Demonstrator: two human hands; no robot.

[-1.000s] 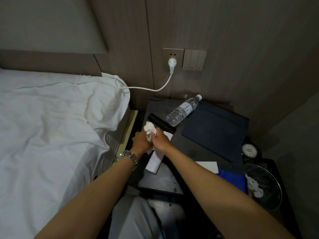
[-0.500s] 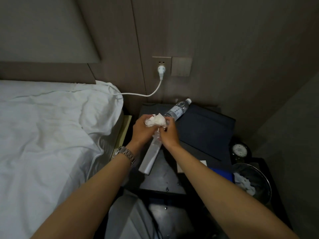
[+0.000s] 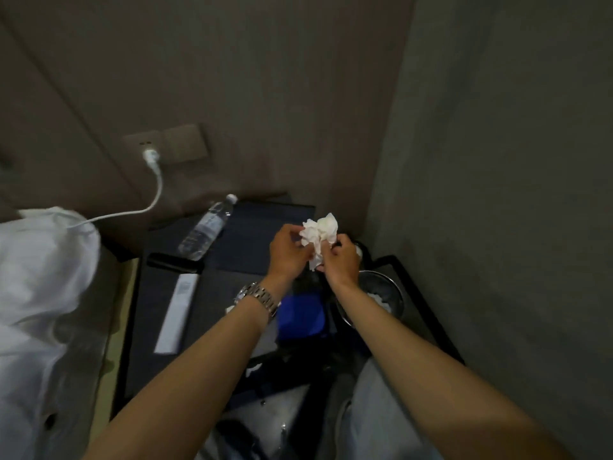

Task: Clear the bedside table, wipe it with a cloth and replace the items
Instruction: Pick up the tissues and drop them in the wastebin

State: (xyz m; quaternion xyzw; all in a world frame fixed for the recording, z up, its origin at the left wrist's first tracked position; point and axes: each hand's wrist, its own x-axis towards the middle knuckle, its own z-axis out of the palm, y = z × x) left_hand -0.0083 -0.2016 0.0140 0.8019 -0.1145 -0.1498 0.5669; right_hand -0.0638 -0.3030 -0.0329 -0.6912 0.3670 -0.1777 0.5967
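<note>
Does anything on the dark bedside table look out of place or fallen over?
Yes. The clear plastic water bottle lies on its side at the back of the dark bedside table, instead of standing upright. Nothing looks spilled around it.

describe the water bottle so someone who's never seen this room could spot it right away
On the dark bedside table under the wall socket, the clear plastic water bottle lies on its side. Its white cap points at the wall, the only see-through thing there.

Bedside counter with its items, a tissue held above

A crumpled white tissue point(image 3: 319, 234) sits between both hands. On the dark counter point(image 3: 159, 356) lie a clear water bottle point(image 3: 205, 232) on its side, a black case point(image 3: 174, 262), a white paper strip point(image 3: 174, 313), and a blue cloth point(image 3: 300, 316).
</note>
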